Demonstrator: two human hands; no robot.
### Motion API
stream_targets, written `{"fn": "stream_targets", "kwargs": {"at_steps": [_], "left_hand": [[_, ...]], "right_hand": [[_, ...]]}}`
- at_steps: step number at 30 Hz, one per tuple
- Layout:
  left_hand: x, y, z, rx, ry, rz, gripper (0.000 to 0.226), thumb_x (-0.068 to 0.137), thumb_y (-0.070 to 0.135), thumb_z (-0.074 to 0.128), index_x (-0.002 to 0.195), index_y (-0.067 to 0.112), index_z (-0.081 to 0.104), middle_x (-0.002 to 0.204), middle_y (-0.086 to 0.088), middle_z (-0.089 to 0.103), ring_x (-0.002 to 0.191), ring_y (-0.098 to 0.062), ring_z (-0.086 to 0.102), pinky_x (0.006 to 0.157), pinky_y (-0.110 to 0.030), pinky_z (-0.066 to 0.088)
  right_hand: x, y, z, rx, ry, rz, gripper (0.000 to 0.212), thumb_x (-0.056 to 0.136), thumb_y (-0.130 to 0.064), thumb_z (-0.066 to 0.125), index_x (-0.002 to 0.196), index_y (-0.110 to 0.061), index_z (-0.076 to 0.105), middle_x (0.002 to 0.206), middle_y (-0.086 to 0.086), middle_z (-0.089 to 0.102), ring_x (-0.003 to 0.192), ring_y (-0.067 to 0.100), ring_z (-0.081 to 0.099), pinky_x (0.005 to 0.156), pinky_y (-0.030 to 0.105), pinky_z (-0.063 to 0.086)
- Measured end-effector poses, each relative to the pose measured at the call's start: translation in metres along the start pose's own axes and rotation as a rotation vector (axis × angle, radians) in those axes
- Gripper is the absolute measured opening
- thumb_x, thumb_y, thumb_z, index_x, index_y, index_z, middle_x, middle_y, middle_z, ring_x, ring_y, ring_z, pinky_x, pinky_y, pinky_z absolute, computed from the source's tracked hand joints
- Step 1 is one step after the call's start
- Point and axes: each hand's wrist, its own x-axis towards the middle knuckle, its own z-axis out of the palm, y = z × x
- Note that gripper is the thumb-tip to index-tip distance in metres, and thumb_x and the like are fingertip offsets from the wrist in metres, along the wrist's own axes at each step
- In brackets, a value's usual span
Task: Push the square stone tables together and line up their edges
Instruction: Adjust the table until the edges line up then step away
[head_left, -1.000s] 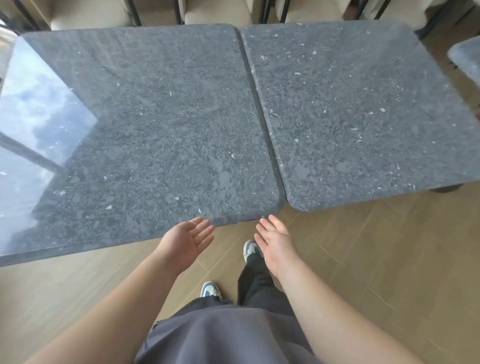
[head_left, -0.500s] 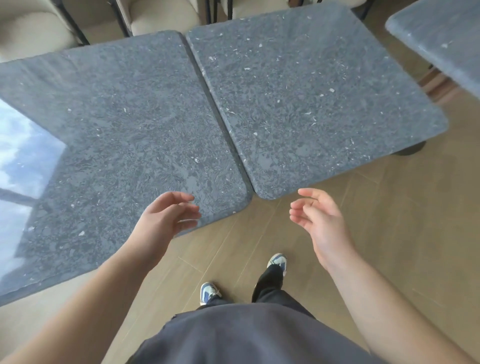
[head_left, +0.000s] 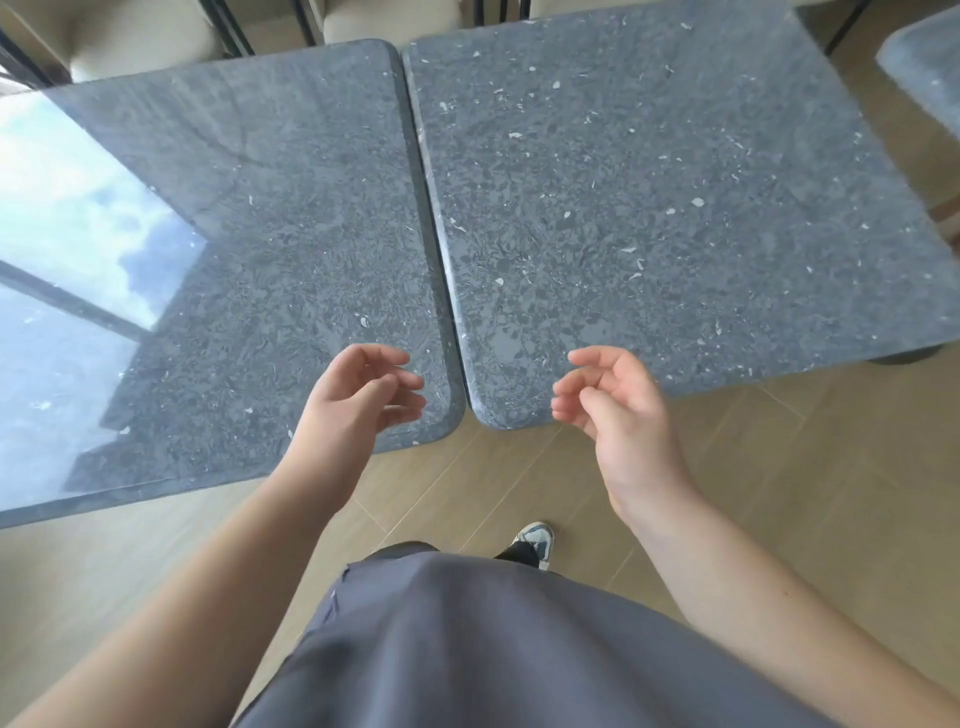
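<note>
Wood-plank floor underfoot, pale and bare along the near side of both tables. Left table and right table, dark speckled stone with rounded corners, set side by side with inner edges running close and nearly parallel from far to near; only a thin dark seam between them, whether actually touching cannot be told. Near rounded corners almost level, with a small notch of floor showing where the two curves part. Near edges meeting at an angle in this wide view, the left falling away toward the lower left, the right rising toward the right. Bright window reflection across the left table's outer part. Left hand raised over the near inner corner of the left table, fingers loosely curled, holding nothing; contact with the stone cannot be told. Right hand by the near edge of the right table beside its inner corner, fingers likewise loosely curled and holding nothing. Hands apart, one either side of the seam. Chairs tucked close behind the far edges, leaving little room there. Third table at the upper right, apart from the right table with a strip of floor between. Shoe on the floor just below the corners.
</note>
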Motion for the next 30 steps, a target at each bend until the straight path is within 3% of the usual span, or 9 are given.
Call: {"fn": "stream_targets", "kwargs": {"at_steps": [9,22,30], "left_hand": [[0.02,0.03,0.016,0.13,-0.004,0.134,0.031,0.097,-0.012,0.039,0.104,0.009,0.06,0.082,0.002,0.07,0.077,-0.018,0.068,0.084,-0.036,0.058],[0.08,0.035,0.0,0.047,-0.036,0.042,0.032,0.097,-0.013,0.036,0.103,0.009,0.059,0.085,-0.001,0.069,0.074,-0.017,0.067,0.082,-0.037,0.059],[0.095,0.05,-0.016,0.03,-0.073,0.073,0.032,0.097,-0.013,0.036,0.104,0.007,0.059,0.082,0.002,0.069,0.074,-0.016,0.067,0.081,-0.033,0.059]], "right_hand": [[0.034,-0.017,0.0,0.001,-0.085,-0.034,0.038,0.092,0.016,0.036,0.102,-0.012,0.06,0.078,-0.003,0.065,0.078,0.015,0.062,0.079,0.031,0.054],[0.07,-0.033,0.031,-0.085,-0.018,-0.005,0.04,0.09,0.016,0.034,0.101,-0.013,0.06,0.077,-0.004,0.065,0.075,0.015,0.061,0.08,0.035,0.054],[0.075,-0.039,0.061,-0.063,-0.049,-0.033,0.04,0.091,0.019,0.034,0.101,-0.01,0.059,0.078,-0.001,0.064,0.075,0.016,0.061,0.077,0.031,0.054]]}}
